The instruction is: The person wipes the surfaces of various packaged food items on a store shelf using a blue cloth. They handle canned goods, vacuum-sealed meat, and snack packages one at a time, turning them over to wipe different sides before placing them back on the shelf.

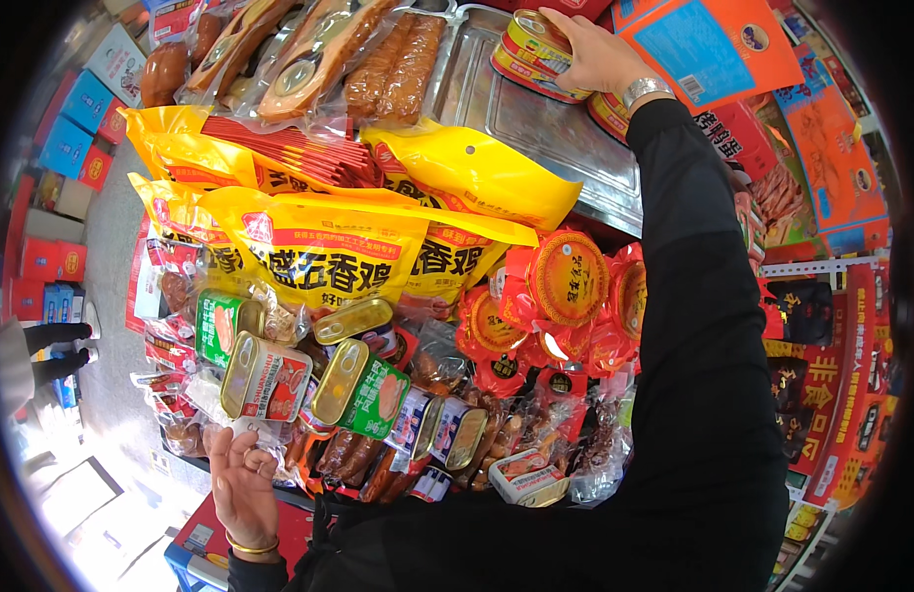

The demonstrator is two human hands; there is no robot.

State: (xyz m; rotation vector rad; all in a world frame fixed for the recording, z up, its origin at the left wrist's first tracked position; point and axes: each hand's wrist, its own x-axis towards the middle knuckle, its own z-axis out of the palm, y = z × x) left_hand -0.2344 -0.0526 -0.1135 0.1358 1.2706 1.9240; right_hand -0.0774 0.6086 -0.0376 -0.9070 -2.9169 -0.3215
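Observation:
My right hand point(603, 58), wearing a silver bracelet, reaches to the far side of the display. Its thumb and fingers grip a yellow-and-red food can point(529, 50) from the top and side. This can is on a stack on a metal tray point(475, 111), and another yellow-and-red can point(609, 115) shows partly under my wrist. My left hand point(242, 488), with a ring and a gold bangle, hovers at the near left with fingers apart and holds nothing. Closest to it is a red-and-white luncheon meat can point(276, 381); green luncheon meat cans point(372, 396) lie beside that.
Yellow chicken bags point(316, 251) fill the middle. Red round-topped packages point(568, 277) stand right of them, under my right sleeve. Vacuum-packed meats point(309, 63) lie at the back left. Orange boxes point(712, 52) flank the right. Another person's legs point(61, 348) appear on the left aisle floor point(120, 296).

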